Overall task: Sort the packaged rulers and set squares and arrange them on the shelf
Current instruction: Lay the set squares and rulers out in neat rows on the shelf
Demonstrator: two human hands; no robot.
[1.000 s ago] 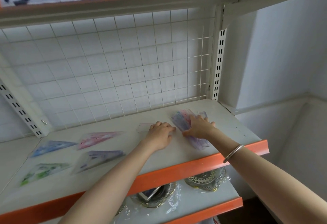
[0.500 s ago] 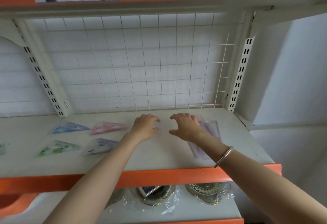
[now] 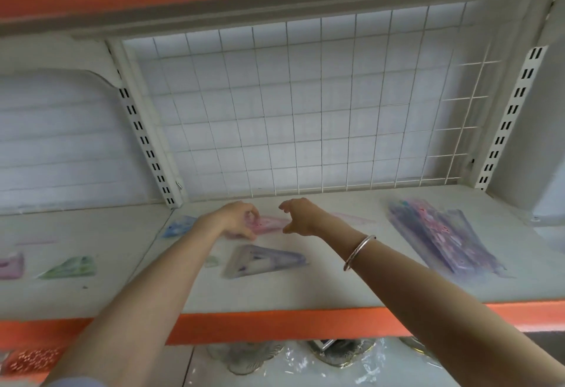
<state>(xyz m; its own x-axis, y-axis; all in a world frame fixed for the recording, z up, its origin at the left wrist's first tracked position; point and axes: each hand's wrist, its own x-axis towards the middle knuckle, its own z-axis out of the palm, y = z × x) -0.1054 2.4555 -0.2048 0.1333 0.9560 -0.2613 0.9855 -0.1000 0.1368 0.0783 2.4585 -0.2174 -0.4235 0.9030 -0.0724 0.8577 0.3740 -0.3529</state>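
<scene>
on the white shelf (image 3: 305, 291), toward its back, the left hand (image 3: 235, 218) is seen with its fingers curled down onto the pink set square (image 3: 272, 224). the left end of that square appears to be pinched between thumb and forefinger, though the detail is softened by blur. the right hand (image 3: 302, 216) is held just beside it, over the right tip of the same square, with fingers loosely bent and thumb spread; nothing is gripped by it. a silver bangle (image 3: 359, 252) is worn on that wrist. a purple set square (image 3: 263, 259) is laid flat in front of both hands, a blue set square (image 3: 179, 227) just left of the left wrist, and a green set square (image 3: 72, 267) further left. a stack of packaged rulers (image 3: 440, 236) is spread well apart at the right. a wire grid (image 3: 305, 111) is fitted behind.
</scene>
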